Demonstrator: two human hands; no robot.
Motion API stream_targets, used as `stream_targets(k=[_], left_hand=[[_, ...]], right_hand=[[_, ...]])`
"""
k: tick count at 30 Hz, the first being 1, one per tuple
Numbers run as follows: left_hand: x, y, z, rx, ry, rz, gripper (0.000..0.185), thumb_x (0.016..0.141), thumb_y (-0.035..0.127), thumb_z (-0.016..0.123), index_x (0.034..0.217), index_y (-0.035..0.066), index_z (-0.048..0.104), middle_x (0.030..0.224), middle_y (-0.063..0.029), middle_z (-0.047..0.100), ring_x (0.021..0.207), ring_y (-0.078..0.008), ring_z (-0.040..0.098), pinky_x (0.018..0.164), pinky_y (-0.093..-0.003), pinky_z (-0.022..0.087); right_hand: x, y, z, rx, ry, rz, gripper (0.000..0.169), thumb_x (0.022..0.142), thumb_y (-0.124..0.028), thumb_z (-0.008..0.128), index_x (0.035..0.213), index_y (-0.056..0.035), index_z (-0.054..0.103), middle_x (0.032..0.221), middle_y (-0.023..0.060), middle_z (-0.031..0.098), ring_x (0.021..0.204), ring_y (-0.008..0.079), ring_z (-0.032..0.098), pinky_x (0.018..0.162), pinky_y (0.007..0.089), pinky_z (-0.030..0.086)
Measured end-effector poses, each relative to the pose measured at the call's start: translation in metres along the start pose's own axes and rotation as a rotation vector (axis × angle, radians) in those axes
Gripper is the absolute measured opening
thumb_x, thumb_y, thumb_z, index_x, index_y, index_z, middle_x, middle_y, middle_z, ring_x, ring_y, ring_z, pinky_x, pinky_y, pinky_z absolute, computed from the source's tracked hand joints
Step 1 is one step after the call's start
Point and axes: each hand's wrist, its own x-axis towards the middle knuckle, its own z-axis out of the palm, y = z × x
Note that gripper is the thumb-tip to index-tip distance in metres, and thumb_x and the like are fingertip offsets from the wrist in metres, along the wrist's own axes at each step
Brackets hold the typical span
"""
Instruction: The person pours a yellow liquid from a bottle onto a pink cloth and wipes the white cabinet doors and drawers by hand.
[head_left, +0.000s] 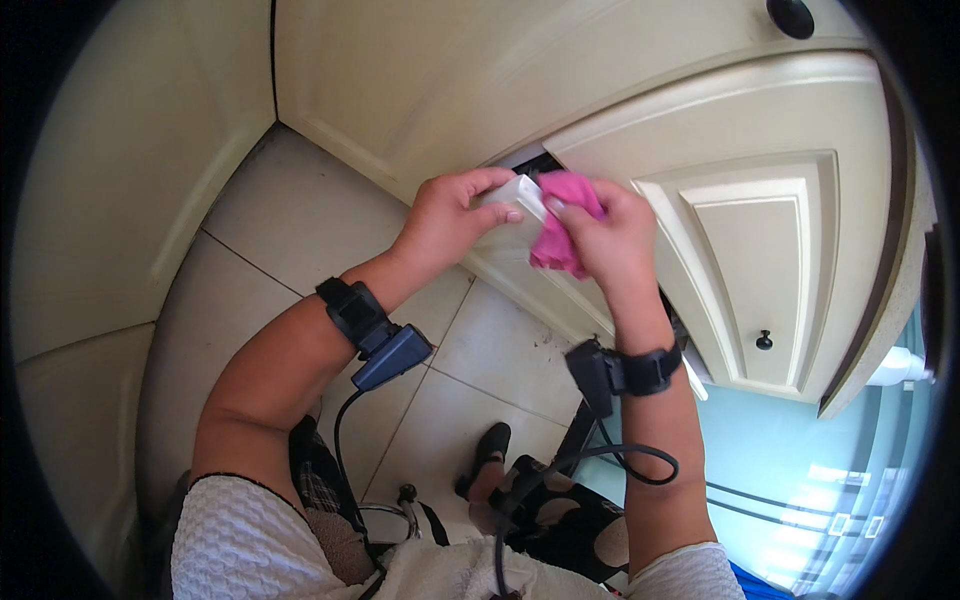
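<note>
My left hand (457, 214) grips a small white box-shaped object (526, 193) between thumb and fingers. In my right hand (619, 232) is a bunched pink cloth (566, 255), pressed against the right side of that white object. Part of the object is hidden behind the fingers and the cloth. Both hands are close together in front of the cream cabinet doors, near a dark gap between panels.
A cream raised-panel cabinet door (757, 247) with a black knob (763, 340) stands to the right. More cream panels (187, 135) rise at the left. Tiled floor (292, 195) lies below, with a foot in a black shoe (491, 442). Black cables (637, 450) hang from the wrist straps.
</note>
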Motion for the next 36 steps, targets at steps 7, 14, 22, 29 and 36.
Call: stream_targets(k=[7,14,22,29,36], left_hand=[[-0.001,-0.001,0.001,0.080,0.077,0.020,0.036,0.081,0.007,0.075,0.114,-0.002,0.064,0.103,-0.0027,0.069,0.095,-0.0072,0.058,0.088,-0.0252,0.046],[-0.002,0.005,-0.001,0.079,-0.004,0.013,0.036,0.081,0.004,0.073,0.115,-0.003,0.063,0.105,-0.0035,0.069,0.096,-0.0084,0.059,0.088,-0.0254,0.047],[0.003,-0.004,0.004,-0.024,0.007,-0.001,0.034,0.081,0.007,0.074,0.113,-0.001,0.065,0.104,-0.0017,0.069,0.096,-0.0066,0.058,0.088,-0.0259,0.047],[-0.001,0.003,0.002,0.073,0.026,0.023,0.034,0.081,0.006,0.074,0.113,-0.001,0.065,0.103,-0.0021,0.069,0.094,-0.0075,0.059,0.087,-0.0266,0.048],[0.000,0.002,-0.001,0.036,0.019,0.014,0.036,0.081,0.007,0.074,0.114,-0.001,0.065,0.102,-0.0026,0.070,0.094,-0.0073,0.058,0.086,-0.0266,0.048]], right_hand=[[0.005,-0.012,0.018,-0.036,-0.014,-0.077,0.015,0.085,-0.001,0.059,0.093,-0.0021,0.072,0.062,0.0076,0.065,0.044,0.0123,0.058,0.040,0.0263,0.044],[0.000,0.017,0.001,-0.030,0.053,-0.103,0.013,0.085,-0.003,0.060,0.091,-0.0025,0.072,0.063,0.0076,0.066,0.046,0.0135,0.062,0.043,0.0266,0.047],[0.011,0.000,0.019,-0.185,0.080,-0.277,0.013,0.085,-0.002,0.060,0.090,-0.0019,0.071,0.061,0.0066,0.064,0.047,0.0137,0.061,0.045,0.0272,0.048],[-0.004,0.016,0.003,0.004,0.006,-0.165,0.016,0.085,0.002,0.057,0.094,-0.0005,0.070,0.065,0.0053,0.065,0.049,0.0120,0.061,0.045,0.0247,0.047],[0.004,0.008,0.019,-0.114,-0.014,-0.390,0.017,0.079,0.003,0.057,0.093,-0.0024,0.067,0.080,0.0122,0.063,0.064,0.0229,0.065,0.057,0.0317,0.051]])
